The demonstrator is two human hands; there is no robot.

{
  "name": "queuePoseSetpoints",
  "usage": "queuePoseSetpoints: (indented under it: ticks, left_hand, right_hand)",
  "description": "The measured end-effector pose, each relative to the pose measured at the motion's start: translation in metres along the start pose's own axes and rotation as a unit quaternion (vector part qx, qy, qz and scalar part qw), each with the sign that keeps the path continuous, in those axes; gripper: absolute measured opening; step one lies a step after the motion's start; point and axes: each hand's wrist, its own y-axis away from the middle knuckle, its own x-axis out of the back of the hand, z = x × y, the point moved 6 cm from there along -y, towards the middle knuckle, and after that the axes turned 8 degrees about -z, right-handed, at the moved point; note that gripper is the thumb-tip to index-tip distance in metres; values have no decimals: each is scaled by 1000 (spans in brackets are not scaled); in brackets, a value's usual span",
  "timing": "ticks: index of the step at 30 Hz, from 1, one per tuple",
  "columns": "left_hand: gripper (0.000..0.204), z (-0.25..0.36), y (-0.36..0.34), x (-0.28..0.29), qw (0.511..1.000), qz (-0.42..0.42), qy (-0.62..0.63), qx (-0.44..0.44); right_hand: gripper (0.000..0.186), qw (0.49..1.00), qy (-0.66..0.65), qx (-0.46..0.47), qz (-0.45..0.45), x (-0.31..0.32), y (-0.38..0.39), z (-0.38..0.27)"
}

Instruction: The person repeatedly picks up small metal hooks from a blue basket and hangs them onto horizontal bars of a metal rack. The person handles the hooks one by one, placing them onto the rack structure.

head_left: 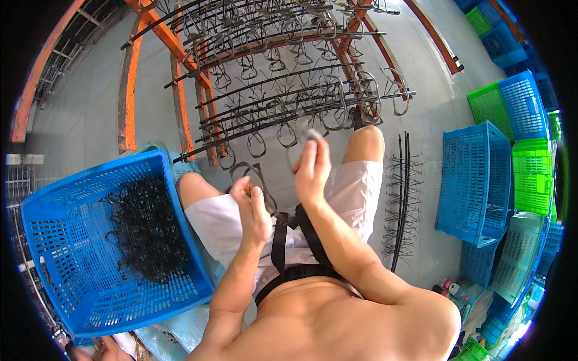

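My left hand is raised over my lap, its thumb and fingers curled together. A thin dark grey loop passes at its fingertips and seems to be pinched there. To its right and farther forward, my right hand points at the rack with fingers pressed together. Something small and pale shows at those fingertips, too blurred to name. Just beyond hang rows of dark grey looped parts on black bars.
An orange metal rack carries the bars ahead. On my left stands a blue basket with a tangled heap of thin black pieces. Bars with thin prongs lie on the floor at right, near a blue crate and green crates.
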Motion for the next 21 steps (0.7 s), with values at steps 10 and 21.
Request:
queuePoseSetpoints:
  ticks: [10, 21]
  left_hand:
    - [68, -21, 16, 24, 968, -90, 178, 153]
    - [35, -23, 16, 11, 919, -112, 297, 235]
  right_hand:
    - [27, 987, -134, -13, 84, -13, -70, 45]
    - [29, 983, -172, -47, 46, -18, -76, 47]
